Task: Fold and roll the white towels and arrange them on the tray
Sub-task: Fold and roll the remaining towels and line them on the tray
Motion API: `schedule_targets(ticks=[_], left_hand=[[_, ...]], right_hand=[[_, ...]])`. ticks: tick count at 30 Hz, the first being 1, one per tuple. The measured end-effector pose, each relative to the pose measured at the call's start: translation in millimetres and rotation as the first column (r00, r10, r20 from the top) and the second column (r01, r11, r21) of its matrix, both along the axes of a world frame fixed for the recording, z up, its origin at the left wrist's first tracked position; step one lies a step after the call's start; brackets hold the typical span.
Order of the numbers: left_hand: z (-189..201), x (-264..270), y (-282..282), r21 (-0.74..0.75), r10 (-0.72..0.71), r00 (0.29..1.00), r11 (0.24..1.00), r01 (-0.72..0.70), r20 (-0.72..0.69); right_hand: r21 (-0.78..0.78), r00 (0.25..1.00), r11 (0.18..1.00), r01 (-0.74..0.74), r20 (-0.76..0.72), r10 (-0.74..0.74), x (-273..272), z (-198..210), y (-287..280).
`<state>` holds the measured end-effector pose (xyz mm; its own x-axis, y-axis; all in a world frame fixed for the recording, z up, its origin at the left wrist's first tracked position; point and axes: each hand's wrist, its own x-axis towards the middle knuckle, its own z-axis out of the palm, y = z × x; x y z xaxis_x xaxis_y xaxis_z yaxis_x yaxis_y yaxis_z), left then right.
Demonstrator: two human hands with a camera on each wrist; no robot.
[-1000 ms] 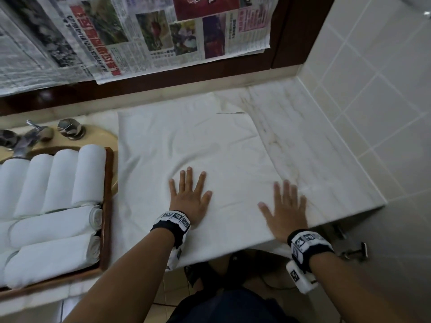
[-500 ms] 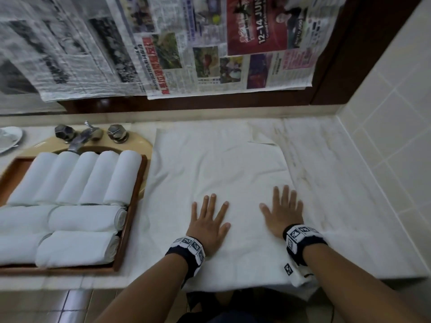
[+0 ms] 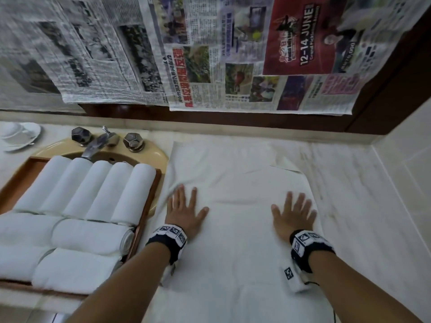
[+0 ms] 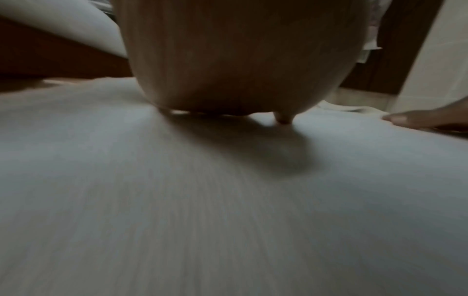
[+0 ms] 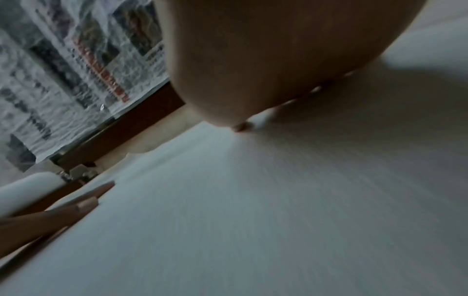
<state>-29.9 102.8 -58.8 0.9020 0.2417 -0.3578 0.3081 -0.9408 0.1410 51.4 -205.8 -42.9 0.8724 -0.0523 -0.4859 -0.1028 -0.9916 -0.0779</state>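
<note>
A white towel [image 3: 238, 183] lies spread flat on the marble counter, its far right corner folded over. My left hand [image 3: 184, 208] presses flat on the towel's left part, fingers straight and spread. My right hand [image 3: 293, 213] presses flat near the towel's right edge, fingers also spread. To the left, a wooden tray [image 3: 149, 206] holds several rolled white towels [image 3: 98, 190] in rows. The wrist views show only the palms [image 4: 240, 60] [image 5: 266, 50] lying on the white cloth [image 4: 228, 200] [image 5: 278, 200].
The tray sits over a beige sink [image 3: 158, 157] with a metal faucet [image 3: 98, 143] and two knobs. A white cup and saucer [image 3: 18, 136] stand far left. Newspaper [image 3: 210, 54] hangs on the back wall. A tiled wall [image 3: 405, 171] bounds the counter at right.
Both hands have slid apart over the towel: the left hand toward the tray, the right toward the towel's right edge. The head view has tilted up and to the left.
</note>
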Motion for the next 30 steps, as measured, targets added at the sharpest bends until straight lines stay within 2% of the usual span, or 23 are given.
schedule_targets(ticks=[1,2,3,5,7,9,13,17,19,21,23,25,27,30], left_hand=[[3,10,5,0.014,0.030,0.999,0.999,-0.030,0.014],[5,20,4,0.033,0.022,0.999,0.999,-0.023,0.026],[7,29,-1,0.042,-0.017,1.000,0.999,0.016,0.026],[6,43,-17,0.012,-0.131,0.991,0.991,0.131,-0.011],[1,57,-28,-0.008,-0.205,0.978,0.979,0.205,-0.039],[-1,73,-26,-0.006,-0.246,0.969,0.969,0.246,-0.037],[1,98,-9,-0.015,-0.234,0.972,0.972,0.234,-0.008],[2,113,-1,-0.010,-0.140,0.989,0.990,0.139,-0.049],[8,128,-1,-0.013,-0.058,0.992,0.998,0.057,-0.109],[16,147,-11,-0.019,-0.034,0.993,0.999,0.032,-0.114],[23,166,-29,-0.030,-0.158,0.986,0.987,0.157,-0.048],[24,179,-46,-0.067,-0.294,0.954,0.955,0.290,-0.054],[15,187,-53,-0.060,-0.323,0.942,0.946,0.319,-0.087],[1,192,-43,0.016,-0.330,0.944,0.944,0.330,-0.032]], right_hand=[[-0.010,1.000,1.000,0.026,0.012,-0.025,8,5,8],[-0.008,0.998,0.999,-0.034,0.053,0.035,13,7,19],[0.014,0.982,0.986,-0.166,0.093,0.164,16,9,34],[0.099,0.877,0.873,-0.478,0.109,0.468,16,9,67],[0.138,0.780,0.768,-0.625,0.088,0.619,18,2,88],[0.107,0.810,0.803,-0.586,0.100,0.578,28,-7,89],[0.060,0.953,0.956,-0.286,0.121,0.277,63,-15,52],[-0.007,1.000,1.000,-0.009,0.025,0.009,100,-3,2],[-0.047,0.997,0.996,0.073,-0.008,-0.073,115,6,1],[-0.070,0.993,0.998,-0.009,0.118,0.017,121,18,23],[0.029,0.935,0.958,-0.285,0.227,0.271,122,23,59],[0.176,0.864,0.846,-0.503,0.139,0.484,119,20,90],[0.175,0.824,0.808,-0.563,0.037,0.565,123,10,100],[0.107,0.851,0.844,-0.525,0.047,0.524,142,-3,84]])
